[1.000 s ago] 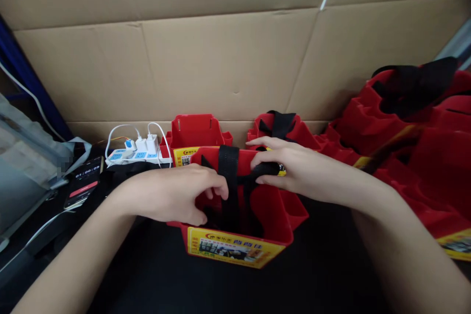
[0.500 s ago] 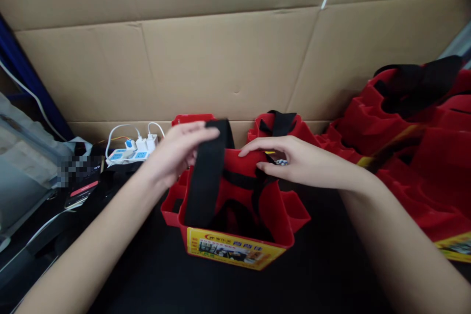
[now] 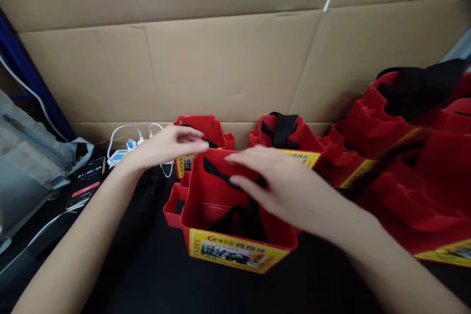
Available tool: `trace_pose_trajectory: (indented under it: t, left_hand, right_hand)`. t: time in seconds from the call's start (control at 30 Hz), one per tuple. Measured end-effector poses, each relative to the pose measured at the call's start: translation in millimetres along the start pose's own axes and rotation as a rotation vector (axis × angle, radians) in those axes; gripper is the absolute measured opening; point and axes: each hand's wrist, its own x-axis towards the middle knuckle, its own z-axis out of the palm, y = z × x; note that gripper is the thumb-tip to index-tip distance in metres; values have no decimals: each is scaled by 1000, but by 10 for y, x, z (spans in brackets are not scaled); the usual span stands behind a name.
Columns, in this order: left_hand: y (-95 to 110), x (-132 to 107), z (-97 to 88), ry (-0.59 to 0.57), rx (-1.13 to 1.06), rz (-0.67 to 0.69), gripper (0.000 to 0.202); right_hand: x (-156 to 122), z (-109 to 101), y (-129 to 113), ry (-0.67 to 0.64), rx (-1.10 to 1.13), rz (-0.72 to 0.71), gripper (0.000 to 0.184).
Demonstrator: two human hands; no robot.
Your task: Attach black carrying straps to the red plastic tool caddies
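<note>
A red fabric carrier [image 3: 204, 204] with a yellow label [image 3: 235, 254] stands open on the black table. A black strap [image 3: 220, 173] runs across its opening and down inside. My left hand [image 3: 165, 146] reaches to the carrier's far rim, fingers together and slightly blurred, with a bit of the black strap at its fingertips. My right hand [image 3: 274, 181] lies palm down over the opening, fingers stretched out on the strap.
Two more red carriers [image 3: 200, 126] [image 3: 283, 132] stand behind, against a cardboard wall [image 3: 221, 68]. A heap of red carriers [image 3: 405, 181] fills the right side. A white power strip [image 3: 119, 156] and a phone showing a timer [image 3: 86, 179] lie at the left.
My left hand has lowered the raised strap and moved toward the far rim. My right hand has slid left over the carrier's opening, onto the strap.
</note>
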Motion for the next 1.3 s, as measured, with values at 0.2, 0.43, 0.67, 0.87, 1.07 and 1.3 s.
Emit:
trace_pose_trajectory:
  t: [0.2, 0.43, 0.67, 0.87, 1.07, 1.3]
  left_hand:
    - [2, -18, 132, -63, 268, 64, 13]
    - [58, -22, 198, 38, 404, 136, 4]
    - [147, -78, 257, 68, 460, 164, 6]
    - [286, -155, 463, 65, 392, 193, 7]
    - [297, -142, 536, 67, 350, 214, 8]
    - [437, -259, 453, 165, 318, 187, 9]
  right_hand:
    - [65, 119, 13, -276, 259, -102, 20]
    - [-79, -369, 609, -475, 1224, -149, 47]
    - [-70, -296, 111, -322, 543, 235, 36]
    - [-85, -38, -205, -226, 157, 296, 48]
    - [21, 117, -52, -238, 372, 244, 25]
    - [138, 85, 189, -289, 1088, 259, 25]
